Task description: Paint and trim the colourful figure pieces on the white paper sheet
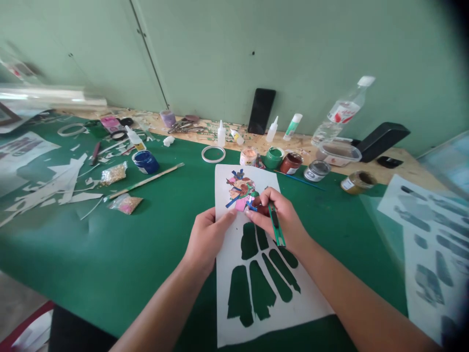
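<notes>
A white paper sheet (229, 249) with several cut-out openings in its lower half lies before me, the green table surface showing through them. On its upper part sits a cluster of small coloured pieces (240, 188), blue, pink, brown and green. My left hand (205, 237) grips the sheet's left side, thumb on top beside the pink piece and the other fingers hidden underneath. A green utility knife (277, 227) rests in my right hand (287, 220), its handle end pointing back toward me. The right fingertips touch the cluster's lower right edge; the blade is not visible.
Paint jars, including a blue one (145, 161) and a green one (274, 157), stand behind the sheet. A brush (146, 182) and paper scraps (69, 181) lie left. Another cut sheet (432, 220) is at right. A phone (261, 111) and bottle (344, 107) stand by the wall.
</notes>
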Demonstrator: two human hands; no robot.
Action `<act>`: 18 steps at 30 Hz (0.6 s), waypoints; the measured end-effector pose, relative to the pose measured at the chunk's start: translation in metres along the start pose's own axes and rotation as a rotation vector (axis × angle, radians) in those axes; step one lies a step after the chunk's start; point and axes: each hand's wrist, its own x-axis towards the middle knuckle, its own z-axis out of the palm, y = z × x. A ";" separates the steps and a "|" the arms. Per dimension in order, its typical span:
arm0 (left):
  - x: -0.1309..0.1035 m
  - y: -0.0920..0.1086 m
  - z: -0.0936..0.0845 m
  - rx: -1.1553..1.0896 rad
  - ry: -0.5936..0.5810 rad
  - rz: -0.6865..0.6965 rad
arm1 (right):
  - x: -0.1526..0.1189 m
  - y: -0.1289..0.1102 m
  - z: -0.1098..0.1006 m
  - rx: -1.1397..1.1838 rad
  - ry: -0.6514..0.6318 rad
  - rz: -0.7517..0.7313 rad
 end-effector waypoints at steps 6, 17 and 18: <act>-0.004 -0.008 -0.003 0.296 0.170 0.213 | -0.001 -0.002 -0.004 -0.150 0.112 -0.081; -0.016 0.001 -0.050 1.539 0.279 0.756 | 0.007 0.001 -0.023 -0.031 0.005 -0.039; -0.009 0.006 -0.058 1.584 0.175 0.835 | 0.007 -0.002 -0.025 -0.035 -0.035 -0.045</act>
